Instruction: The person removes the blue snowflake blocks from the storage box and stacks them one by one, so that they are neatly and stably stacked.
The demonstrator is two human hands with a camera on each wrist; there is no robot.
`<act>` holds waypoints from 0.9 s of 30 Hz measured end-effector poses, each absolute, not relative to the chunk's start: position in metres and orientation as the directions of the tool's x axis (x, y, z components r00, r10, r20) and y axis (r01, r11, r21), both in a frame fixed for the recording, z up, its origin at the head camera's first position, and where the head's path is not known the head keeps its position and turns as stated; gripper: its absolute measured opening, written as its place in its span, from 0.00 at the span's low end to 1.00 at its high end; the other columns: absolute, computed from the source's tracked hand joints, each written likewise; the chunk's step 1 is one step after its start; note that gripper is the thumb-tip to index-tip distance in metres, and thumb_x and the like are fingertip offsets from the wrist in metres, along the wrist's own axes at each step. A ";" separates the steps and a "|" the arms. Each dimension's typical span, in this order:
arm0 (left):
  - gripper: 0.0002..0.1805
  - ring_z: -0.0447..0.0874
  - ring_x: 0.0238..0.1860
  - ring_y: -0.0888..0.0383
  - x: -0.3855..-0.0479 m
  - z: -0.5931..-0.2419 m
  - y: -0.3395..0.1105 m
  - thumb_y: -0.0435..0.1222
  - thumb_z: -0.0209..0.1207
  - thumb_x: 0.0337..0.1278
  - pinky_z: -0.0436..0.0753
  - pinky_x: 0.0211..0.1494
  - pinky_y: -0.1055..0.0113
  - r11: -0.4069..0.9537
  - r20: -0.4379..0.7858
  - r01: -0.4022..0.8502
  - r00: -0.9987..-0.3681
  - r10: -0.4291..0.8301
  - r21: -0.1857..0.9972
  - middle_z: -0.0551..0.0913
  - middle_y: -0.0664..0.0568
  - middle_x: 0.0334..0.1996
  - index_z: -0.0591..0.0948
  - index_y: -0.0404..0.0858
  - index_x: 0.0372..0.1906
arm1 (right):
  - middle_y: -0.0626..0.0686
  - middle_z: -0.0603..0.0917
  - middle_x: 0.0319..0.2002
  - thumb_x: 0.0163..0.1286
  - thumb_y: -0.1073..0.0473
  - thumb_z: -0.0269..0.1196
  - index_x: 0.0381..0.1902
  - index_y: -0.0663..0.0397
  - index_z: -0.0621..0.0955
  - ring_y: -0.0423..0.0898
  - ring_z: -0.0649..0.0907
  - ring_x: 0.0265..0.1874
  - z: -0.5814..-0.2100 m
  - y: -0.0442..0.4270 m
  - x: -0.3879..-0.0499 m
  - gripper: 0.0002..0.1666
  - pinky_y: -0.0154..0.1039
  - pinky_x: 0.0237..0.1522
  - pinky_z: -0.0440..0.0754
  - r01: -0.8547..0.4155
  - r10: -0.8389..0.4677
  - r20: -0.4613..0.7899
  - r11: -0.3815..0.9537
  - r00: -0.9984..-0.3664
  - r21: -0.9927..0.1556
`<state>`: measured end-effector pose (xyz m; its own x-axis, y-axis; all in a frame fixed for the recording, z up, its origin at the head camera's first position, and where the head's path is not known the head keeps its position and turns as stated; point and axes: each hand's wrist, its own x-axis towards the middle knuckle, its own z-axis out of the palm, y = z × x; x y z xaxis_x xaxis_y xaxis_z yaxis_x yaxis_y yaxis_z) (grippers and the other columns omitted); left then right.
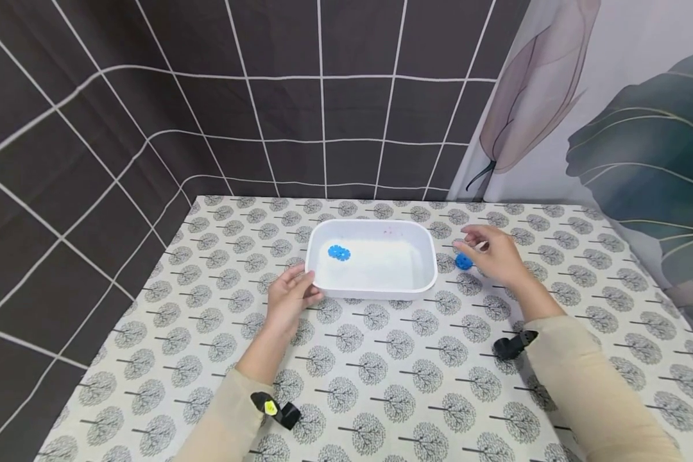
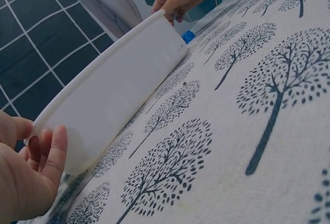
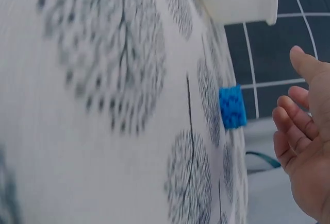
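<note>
A white rectangular plastic tray [image 1: 375, 294] rests on the table, with blue notched discs [image 1: 339, 253] lying flat at the left of its floor. My left hand [image 1: 291, 296] pinches the tray's near left corner, the thumb on the rim. In the left wrist view the fingers [image 2: 54, 154] lie against the outer wall. To the right of the tray a small stack of blue notched discs [image 3: 232, 107] stands on the cloth. My right hand [image 1: 493, 255] hovers just above and beside that stack, fingers loosely bent, holding nothing. In the right wrist view a gap separates this hand from the stack.
A white tablecloth [image 1: 369, 372] printed with grey trees covers the table. Behind it hangs a dark curtain with white grid lines [image 1: 283, 109], and a leaf-patterned curtain [image 1: 641, 147] is at the right. Black camera straps [image 1: 514, 346] sit on both wrists.
</note>
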<state>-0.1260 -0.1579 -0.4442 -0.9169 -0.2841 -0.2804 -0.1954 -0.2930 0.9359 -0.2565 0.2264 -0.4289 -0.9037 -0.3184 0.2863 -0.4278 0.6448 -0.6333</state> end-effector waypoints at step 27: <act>0.23 0.84 0.33 0.58 -0.127 -0.443 -0.158 0.30 0.60 0.69 0.92 0.44 0.68 -0.280 -0.298 -0.215 -0.906 -0.301 0.936 0.81 0.38 0.45 0.73 0.33 0.66 | 0.58 0.85 0.37 0.67 0.63 0.70 0.52 0.71 0.81 0.52 0.83 0.38 -0.406 0.117 -0.259 0.20 0.47 0.46 0.88 -0.591 -0.510 0.353 0.445 -0.785 -0.673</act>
<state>-0.1271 -0.1583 -0.4427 -0.9058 -0.3013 -0.2979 -0.2148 -0.2796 0.9358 -0.2593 0.1171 -0.4059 -0.7848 -0.5097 0.3525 -0.5911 0.4447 -0.6729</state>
